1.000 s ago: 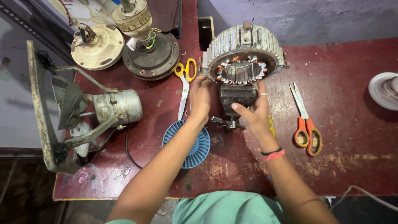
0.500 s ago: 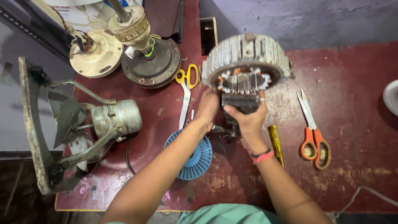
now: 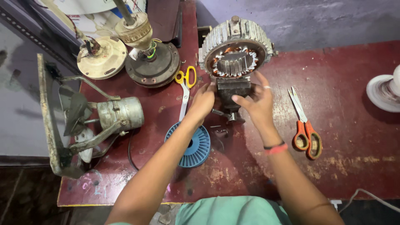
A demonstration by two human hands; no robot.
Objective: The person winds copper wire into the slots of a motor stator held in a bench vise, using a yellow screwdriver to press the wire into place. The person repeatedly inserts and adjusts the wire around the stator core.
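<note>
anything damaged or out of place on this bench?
The table has its red coating worn and scraped through along the near edge. The exhaust fan lies tipped on its frame at the left. Both hands, left hand and right hand, flank a dark block under the stator. Nothing spilled.

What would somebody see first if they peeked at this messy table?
Probably the big round ribbed motor part at the top middle of the dark red table, with copper windings inside. Right below it, the left hand and the right hand press on either side of a dark metal block. Bright orange scissors lie to the right, and a blue ribbed spool sits under the left forearm.
</note>
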